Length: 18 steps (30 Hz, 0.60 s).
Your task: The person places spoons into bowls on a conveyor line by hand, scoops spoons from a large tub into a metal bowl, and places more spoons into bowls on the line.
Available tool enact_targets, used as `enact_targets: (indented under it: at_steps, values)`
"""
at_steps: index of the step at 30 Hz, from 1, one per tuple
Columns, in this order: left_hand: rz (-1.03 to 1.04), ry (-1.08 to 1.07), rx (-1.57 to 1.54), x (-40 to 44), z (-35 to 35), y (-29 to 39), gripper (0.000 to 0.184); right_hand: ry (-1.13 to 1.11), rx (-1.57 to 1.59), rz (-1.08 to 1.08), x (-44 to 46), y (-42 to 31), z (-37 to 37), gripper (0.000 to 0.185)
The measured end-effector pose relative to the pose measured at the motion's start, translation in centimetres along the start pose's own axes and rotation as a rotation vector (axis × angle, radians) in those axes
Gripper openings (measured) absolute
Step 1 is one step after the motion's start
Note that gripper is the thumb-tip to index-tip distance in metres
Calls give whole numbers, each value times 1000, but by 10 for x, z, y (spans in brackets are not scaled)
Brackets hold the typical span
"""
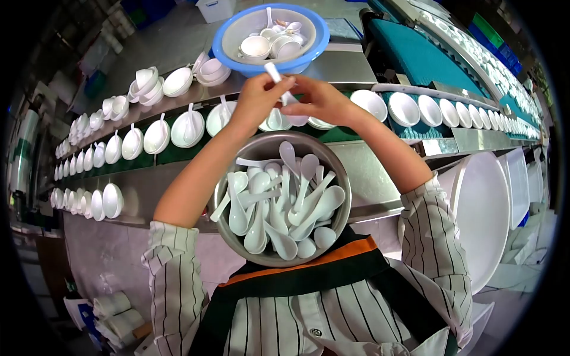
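A white soup spoon (pixel 272 72) is held between my two hands above the row of bowls, its handle end pointing up and away. My left hand (pixel 261 99) is closed on the spoon from the left. From the right, my right hand (pixel 323 102) also closes its fingers around it. The fingers hide part of the spoon. Under the hands, a white bowl (pixel 275 120) with a spoon in it is partly covered. Nearer my body, a steel basin (pixel 342 178) holds many loose white spoons (pixel 285 204).
A green conveyor (pixel 163 155) carries white bowls, those on the left with spoons. Behind it stands a blue basin (pixel 323 32) with bowls and spoons. Stacked bowls (pixel 148 83) line the steel ledge at left. A large white tub (pixel 484 213) stands to the right.
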<state>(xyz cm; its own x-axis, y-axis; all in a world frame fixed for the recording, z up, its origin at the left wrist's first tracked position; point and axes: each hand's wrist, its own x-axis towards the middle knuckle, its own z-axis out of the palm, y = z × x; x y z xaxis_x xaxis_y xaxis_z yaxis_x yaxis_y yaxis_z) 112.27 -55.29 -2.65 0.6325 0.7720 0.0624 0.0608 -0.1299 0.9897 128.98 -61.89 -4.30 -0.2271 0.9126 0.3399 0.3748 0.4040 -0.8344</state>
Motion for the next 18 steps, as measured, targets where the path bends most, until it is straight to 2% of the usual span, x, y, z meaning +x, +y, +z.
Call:
enact_targets:
  at_steps: [2, 3, 4, 5, 6, 7, 8, 11, 12, 14, 16, 18]
  values:
    - [52, -36, 4, 2, 13, 5, 32, 85, -285, 65, 1, -21, -3, 41]
    - [100, -37, 88, 1, 13, 6, 39, 153, -291, 93, -1, -13, -8, 37]
    - [222, 86, 267, -11, 14, 15, 37, 223, -300, 119, -5, 2, -17, 33]
    - [348, 210, 446, -28, 11, 27, 36, 298, -443, 187, -11, 22, -28, 25]
    - [498, 197, 424, -49, 5, 52, 38, 393, -503, 187, -19, 50, -38, 22]
    - [410, 268, 418, -84, 5, 93, 35, 413, -646, 244, -29, 76, -50, 24]
    - [728, 300, 375, -109, 5, 117, 31, 423, -785, 307, -40, 99, -59, 26]
    - [1660, 401, 186, -169, 4, 169, 22, 336, -840, 459, -66, 147, -68, 33]
    - [1882, 464, 187, -182, 5, 177, 22, 339, -842, 421, -65, 142, -66, 35]
    - [2090, 576, 281, -202, 9, 186, 22, 338, -845, 347, -56, 104, -55, 37]
    - [2143, 628, 354, -212, 12, 186, 22, 293, -850, 90, -41, 53, -41, 42]
    - [2162, 636, 389, -216, 17, 188, 22, 56, -596, -56, -31, -1, -23, 27]
